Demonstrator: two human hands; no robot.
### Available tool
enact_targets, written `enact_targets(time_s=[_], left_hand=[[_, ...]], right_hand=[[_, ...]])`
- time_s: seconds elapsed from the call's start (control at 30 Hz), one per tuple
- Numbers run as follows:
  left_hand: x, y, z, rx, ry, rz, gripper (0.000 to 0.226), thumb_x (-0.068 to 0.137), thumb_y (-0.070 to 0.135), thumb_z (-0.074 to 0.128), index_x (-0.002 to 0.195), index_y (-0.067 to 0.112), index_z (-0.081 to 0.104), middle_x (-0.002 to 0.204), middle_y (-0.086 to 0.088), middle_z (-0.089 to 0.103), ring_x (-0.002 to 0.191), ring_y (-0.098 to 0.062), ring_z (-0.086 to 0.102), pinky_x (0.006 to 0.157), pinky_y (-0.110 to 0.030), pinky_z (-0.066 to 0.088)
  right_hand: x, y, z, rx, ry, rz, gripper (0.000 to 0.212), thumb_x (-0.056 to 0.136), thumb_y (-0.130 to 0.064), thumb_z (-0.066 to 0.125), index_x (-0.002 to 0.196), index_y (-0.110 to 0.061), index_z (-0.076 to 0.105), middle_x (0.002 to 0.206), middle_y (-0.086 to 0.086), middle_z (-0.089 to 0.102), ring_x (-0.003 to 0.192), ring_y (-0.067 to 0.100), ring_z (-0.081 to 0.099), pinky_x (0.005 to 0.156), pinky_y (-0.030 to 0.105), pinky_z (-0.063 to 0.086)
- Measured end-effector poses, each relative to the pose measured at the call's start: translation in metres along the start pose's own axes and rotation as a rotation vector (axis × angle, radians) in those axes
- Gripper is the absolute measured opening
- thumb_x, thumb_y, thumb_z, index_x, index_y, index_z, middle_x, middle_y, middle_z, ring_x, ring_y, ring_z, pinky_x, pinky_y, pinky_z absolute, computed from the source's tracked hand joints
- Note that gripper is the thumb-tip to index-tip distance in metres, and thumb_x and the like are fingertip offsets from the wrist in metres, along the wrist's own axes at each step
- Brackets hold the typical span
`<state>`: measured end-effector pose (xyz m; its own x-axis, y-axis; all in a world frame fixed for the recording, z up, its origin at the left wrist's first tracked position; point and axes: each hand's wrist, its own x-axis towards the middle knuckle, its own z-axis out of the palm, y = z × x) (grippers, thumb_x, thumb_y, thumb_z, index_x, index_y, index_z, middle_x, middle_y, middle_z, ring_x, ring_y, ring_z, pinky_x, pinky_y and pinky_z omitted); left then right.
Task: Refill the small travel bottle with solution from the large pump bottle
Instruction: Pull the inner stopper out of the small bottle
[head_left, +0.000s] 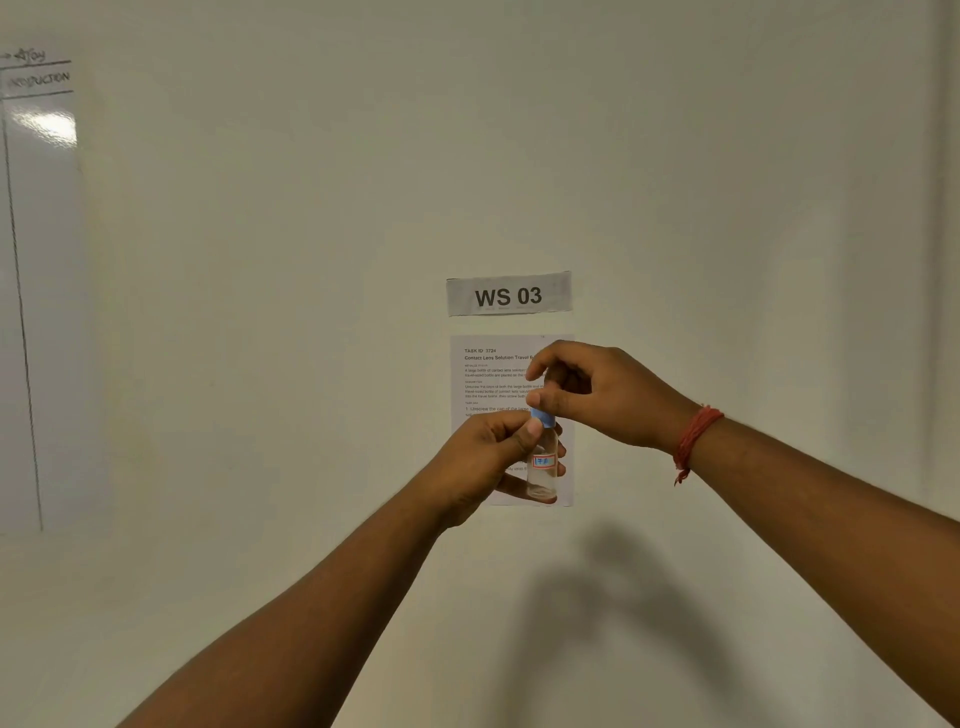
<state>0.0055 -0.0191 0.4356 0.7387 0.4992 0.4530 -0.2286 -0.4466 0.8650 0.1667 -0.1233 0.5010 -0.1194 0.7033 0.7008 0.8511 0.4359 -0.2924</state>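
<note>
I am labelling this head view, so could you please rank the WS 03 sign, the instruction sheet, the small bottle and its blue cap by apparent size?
1. instruction sheet
2. WS 03 sign
3. small bottle, though nearer the camera
4. blue cap

No surface shows here. A pale wall (727, 208) carries a "WS 03" sign (508, 294), with a printed task sheet (485, 374) just below it.

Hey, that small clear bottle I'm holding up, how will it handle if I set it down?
The small bottle looks nearly empty, so probably light. It is tall and narrow, so likely tippy upright and apt to roll on its side. The left hand grips it; the right hand pinches its blue cap.
</note>
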Motion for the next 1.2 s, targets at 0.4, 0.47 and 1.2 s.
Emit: enact_targets(time_s=[0.4,0.47,1.2], left_hand=[[-0.003,-0.002,-0.003,0.017,-0.008,0.016,0.04,0.101,0.038,0.055,0.118,0.005,0.07,0.113,-0.013,0.076,0.104,-0.029,0.075,0.078,-0.048,0.064],[-0.003,-0.002,-0.003,0.02,0.009,0.012,0.036,0.104,0.033,0.053,0.119,0.005,0.07,0.112,-0.013,0.076,0.103,-0.029,0.075,0.079,-0.049,0.064],[-0.008,-0.007,-0.005,0.006,0.005,0.012,0.03,0.105,0.031,0.052,0.112,0.01,0.072,0.104,-0.007,0.076,0.1,-0.028,0.075,0.084,-0.056,0.062]], right_hand=[[-0.001,-0.004,-0.001,0.038,-0.088,0.023,0.003,0.088,-0.034,0.068,0.089,-0.036,0.07,0.094,-0.01,0.072,0.093,0.008,0.067,0.083,0.029,0.058],[0.0,-0.006,0.0,0.048,-0.081,0.022,0.007,0.086,-0.038,0.068,0.091,-0.033,0.069,0.092,-0.007,0.072,0.089,0.011,0.068,0.081,0.032,0.059],[-0.001,-0.008,0.01,-0.05,-0.033,-0.004,0.011,0.085,-0.04,0.07,0.088,-0.029,0.069,0.085,-0.006,0.07,0.08,0.011,0.067,0.075,0.037,0.058]])
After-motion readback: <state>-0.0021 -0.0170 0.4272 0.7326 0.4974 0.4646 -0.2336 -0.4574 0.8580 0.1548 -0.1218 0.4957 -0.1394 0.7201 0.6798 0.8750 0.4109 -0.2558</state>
